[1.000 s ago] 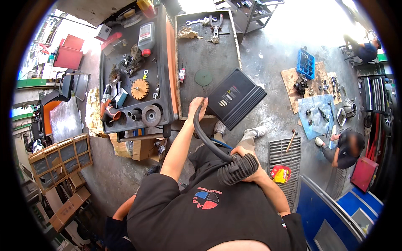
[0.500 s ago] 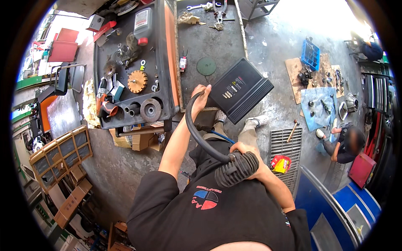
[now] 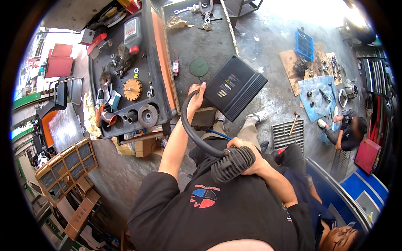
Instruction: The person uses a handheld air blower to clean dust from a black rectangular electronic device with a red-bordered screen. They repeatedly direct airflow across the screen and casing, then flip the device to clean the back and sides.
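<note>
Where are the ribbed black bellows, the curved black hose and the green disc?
Ribbed black bellows (image 3: 233, 164): head view, ribbed side.
Curved black hose (image 3: 193, 134): head view, along its bend.
Green disc (image 3: 199, 67): head view, flat face.

The grey table (image 3: 184, 48) has a green disc (image 3: 199, 67) sitting around the middle, with pliers (image 3: 206, 15), a wrench (image 3: 184, 10) and a crumpled scrap (image 3: 177, 23) up the far end. The black tray (image 3: 146, 62) next door's way busier: red-capped bottle (image 3: 132, 35), orange toothed wheel (image 3: 132, 89), grey grinding wheel (image 3: 148, 116) by the near edge. Concrete floor (image 3: 251, 39) has brown boards (image 3: 287, 62) partly under a blue sheet (image 3: 314, 102), plus a hammer (image 3: 294, 123) on a grate (image 3: 282, 136).
</note>
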Demonstrator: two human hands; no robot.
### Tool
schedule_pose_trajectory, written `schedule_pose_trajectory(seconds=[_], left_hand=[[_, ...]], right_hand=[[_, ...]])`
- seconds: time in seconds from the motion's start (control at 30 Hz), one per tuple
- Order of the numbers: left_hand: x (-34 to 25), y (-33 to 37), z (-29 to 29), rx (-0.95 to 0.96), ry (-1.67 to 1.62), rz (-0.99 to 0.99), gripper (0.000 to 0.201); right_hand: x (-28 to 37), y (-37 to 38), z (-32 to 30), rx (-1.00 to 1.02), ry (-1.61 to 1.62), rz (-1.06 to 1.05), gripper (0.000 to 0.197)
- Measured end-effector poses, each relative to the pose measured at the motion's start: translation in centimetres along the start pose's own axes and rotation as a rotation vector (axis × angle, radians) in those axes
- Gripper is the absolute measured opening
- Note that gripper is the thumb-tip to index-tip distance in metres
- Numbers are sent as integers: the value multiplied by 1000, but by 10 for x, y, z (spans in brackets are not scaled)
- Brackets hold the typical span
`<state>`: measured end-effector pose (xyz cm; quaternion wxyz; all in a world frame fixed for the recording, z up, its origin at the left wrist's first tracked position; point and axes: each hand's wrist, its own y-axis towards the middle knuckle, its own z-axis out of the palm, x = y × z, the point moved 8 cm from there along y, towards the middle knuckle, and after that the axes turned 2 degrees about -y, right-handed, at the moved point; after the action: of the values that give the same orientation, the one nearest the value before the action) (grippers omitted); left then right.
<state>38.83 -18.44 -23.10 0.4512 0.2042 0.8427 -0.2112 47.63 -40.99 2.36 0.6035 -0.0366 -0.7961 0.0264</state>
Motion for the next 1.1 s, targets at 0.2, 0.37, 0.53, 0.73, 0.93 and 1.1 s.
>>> schedule_pose_trajectory(seconds=[0.2,0.37,0.53,0.73,0.93,1.1], left_hand=[[-2,6,6,-4,48,14,54],[-7,10,8,-34,41,53,53],[-18,6,2,-27,17,81,54],[-16,3,-4,-40,38,80,55],[-42,29,17,42,124,80,59],[-56,58,38,115,160,89,64]], right_hand=[[-1,-4,-2,-13,54,20,42],[-1,-8,-1,-43,69,-4,40],[2,-10,-5,-63,72,-10,36],[8,-12,-6,-73,96,-31,32],[13,-14,-13,-110,70,-37,25],[-4,-29,-18,-211,-119,-128,29]])
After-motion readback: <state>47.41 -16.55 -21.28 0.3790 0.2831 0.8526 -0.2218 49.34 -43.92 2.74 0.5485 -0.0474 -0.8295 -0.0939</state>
